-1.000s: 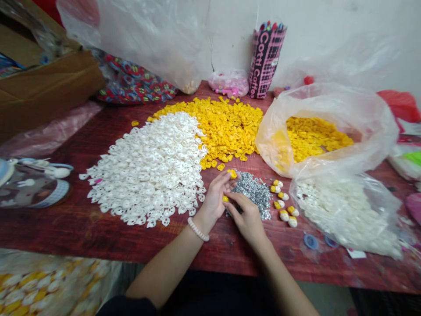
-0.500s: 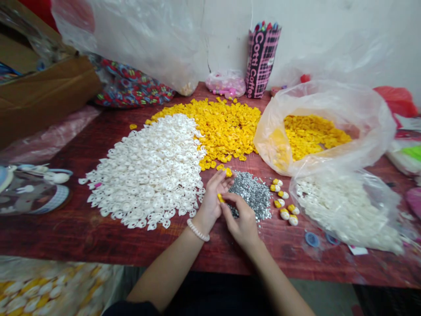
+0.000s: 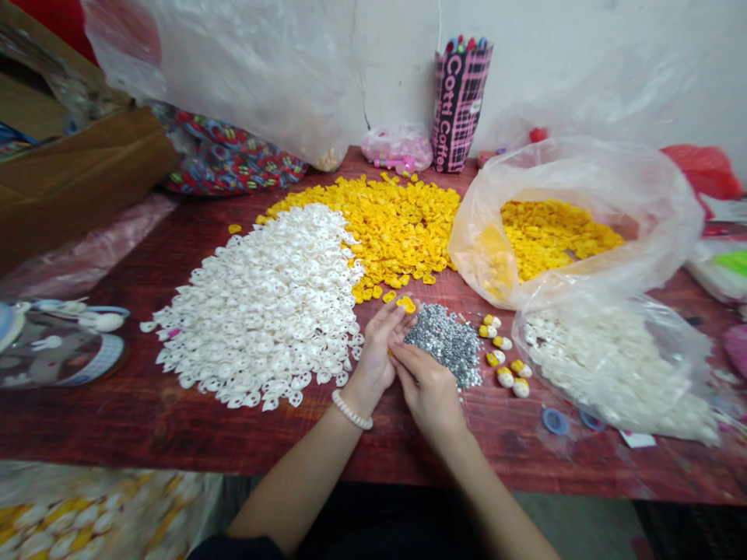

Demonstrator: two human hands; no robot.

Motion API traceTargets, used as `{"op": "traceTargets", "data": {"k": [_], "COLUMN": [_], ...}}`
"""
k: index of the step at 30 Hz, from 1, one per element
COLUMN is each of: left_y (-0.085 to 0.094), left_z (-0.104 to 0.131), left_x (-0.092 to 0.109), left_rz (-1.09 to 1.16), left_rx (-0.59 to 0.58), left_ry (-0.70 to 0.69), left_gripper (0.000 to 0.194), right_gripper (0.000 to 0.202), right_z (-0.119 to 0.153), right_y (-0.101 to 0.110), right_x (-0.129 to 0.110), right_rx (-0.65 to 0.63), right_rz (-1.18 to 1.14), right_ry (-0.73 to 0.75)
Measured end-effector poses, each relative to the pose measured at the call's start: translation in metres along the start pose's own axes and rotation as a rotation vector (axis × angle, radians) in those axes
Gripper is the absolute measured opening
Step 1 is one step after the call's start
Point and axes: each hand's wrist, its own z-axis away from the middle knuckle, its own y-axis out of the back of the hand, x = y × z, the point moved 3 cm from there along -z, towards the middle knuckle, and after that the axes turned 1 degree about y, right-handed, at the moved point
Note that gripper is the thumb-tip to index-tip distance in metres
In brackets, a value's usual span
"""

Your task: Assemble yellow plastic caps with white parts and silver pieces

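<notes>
My left hand (image 3: 377, 354), with a pale beaded bracelet (image 3: 352, 410) on its wrist, is palm up with curled fingers. A small yellow plastic piece (image 3: 407, 304) rests at its fingertips. My right hand (image 3: 430, 386) presses closed fingertips into the left palm, over another yellow piece of which only a sliver shows. Just behind the hands lies a heap of small silver-grey bits (image 3: 447, 342). A pile of white plastic pieces (image 3: 268, 303) is to the left, and a pile of yellow pieces (image 3: 402, 229) is farther back.
Several yellow-and-white egg-like pieces (image 3: 505, 378) lie right of the grey heap. An open clear bag (image 3: 654, 194) holds yellow pieces; another bag (image 3: 618, 365) holds white ones. A jar (image 3: 64, 346) lies at left, near a cardboard box (image 3: 87, 167). A Cotti Coffee bag (image 3: 461, 109) stands at the back.
My right fingers have moved further into the left palm, covering most of the yellow piece that showed between them. The yellow piece at the left fingertips is turned slightly.
</notes>
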Motion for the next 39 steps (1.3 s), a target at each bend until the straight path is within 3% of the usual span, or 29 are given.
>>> {"op": "traceTargets", "data": {"k": [3, 7, 11, 16, 21, 39], "left_y": [0.002, 0.002, 0.0, -0.003, 0.001, 0.0], "left_z": [-0.001, -0.001, 0.001, 0.002, 0.0, 0.0], "left_x": [0.001, 0.002, 0.0, -0.002, -0.003, -0.005], "left_rz": [-0.018, -0.07, -0.116, -0.212, -0.205, -0.19], "left_rx": [-0.03, -0.069, -0.086, -0.098, -0.058, -0.076], "left_ry": [-0.017, -0.04, -0.024, -0.036, -0.053, 0.001], "left_gripper": [0.017, 0.019, 0.021, 0.022, 0.021, 0.016], "right_gripper": [0.024, 0.026, 0.026, 0.024, 0.026, 0.024], "right_z": [0.001, -0.012, -0.037, -0.053, -0.051, -0.052], "right_y": [0.011, 0.048, 0.072, 0.059, 0.051, 0.053], "right_x": [0.005, 0.018, 0.022, 0.026, 0.031, 0.044], "right_rx": [0.023, 0.162, 0.216, 0.097, 0.076, 0.032], "right_rz": [-0.08, -0.197, -0.198, -0.177, -0.167, -0.207], "right_ry": [-0.048, -0.171, -0.089, 0.047, 0.059, 0.036]}}
